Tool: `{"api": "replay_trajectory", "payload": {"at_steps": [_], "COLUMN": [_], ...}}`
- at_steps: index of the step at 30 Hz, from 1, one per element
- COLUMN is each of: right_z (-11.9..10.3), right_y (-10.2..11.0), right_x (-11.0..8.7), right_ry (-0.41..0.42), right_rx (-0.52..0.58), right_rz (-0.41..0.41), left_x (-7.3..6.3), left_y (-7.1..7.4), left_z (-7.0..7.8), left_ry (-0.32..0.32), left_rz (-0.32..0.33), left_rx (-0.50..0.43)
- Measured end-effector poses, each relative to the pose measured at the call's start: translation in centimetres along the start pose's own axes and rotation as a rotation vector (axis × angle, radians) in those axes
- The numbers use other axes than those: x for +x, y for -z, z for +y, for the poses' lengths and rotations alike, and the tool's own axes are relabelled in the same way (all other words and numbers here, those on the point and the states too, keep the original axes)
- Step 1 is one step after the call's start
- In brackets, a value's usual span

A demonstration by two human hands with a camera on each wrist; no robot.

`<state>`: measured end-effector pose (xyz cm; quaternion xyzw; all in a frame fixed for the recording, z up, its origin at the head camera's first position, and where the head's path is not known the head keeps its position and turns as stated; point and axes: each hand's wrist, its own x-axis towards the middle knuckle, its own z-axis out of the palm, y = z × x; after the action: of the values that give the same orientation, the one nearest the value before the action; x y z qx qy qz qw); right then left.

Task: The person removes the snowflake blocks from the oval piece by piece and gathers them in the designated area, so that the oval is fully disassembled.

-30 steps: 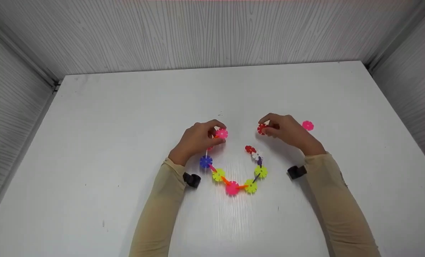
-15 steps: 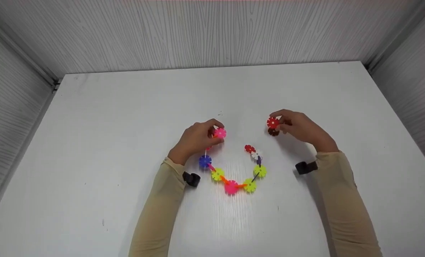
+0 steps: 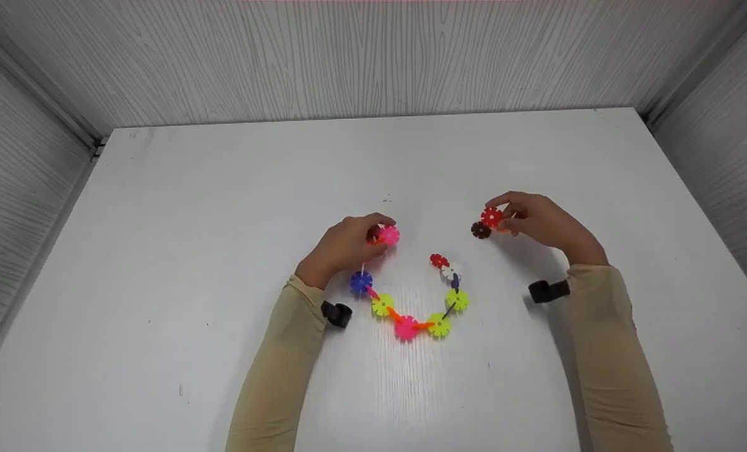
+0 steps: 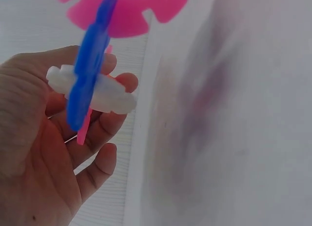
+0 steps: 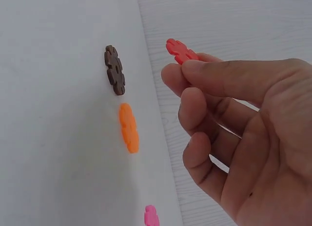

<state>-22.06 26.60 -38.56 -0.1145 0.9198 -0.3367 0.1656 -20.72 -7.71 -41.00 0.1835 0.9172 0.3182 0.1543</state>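
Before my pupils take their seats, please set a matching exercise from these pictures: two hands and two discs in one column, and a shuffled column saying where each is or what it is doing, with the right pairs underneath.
Column one
1. Left hand
2. Right hand
3. Brown disc
4. Blue disc

Column two
A. Lying unlinked on the table
B. Pinching a red disc
C. Linked between other pieces of the chain
D. Holding one end of the chain

Right pairs
1-D
2-B
3-A
4-C
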Motion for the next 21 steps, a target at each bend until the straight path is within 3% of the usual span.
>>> {"api": "replay_trajectory", "payload": {"at_steps": [5, 21], "right_z": [0.5, 2.6], "right_y": [0.3, 1.3], "right_x": [0.0, -0.7], "right_ry": [-0.061, -0.123], "right_rx": [-0.035, -0.018], "right_rz": [-0.041, -0.177], "left_x": [0.1, 0.1], "left_y": [0.0, 0.1], "left_z": [-0.1, -0.1], "left_ry": [-0.001, 0.013], "left_rz": [0.000, 0.003], "left_rx": [-0.007, -0.016]}}
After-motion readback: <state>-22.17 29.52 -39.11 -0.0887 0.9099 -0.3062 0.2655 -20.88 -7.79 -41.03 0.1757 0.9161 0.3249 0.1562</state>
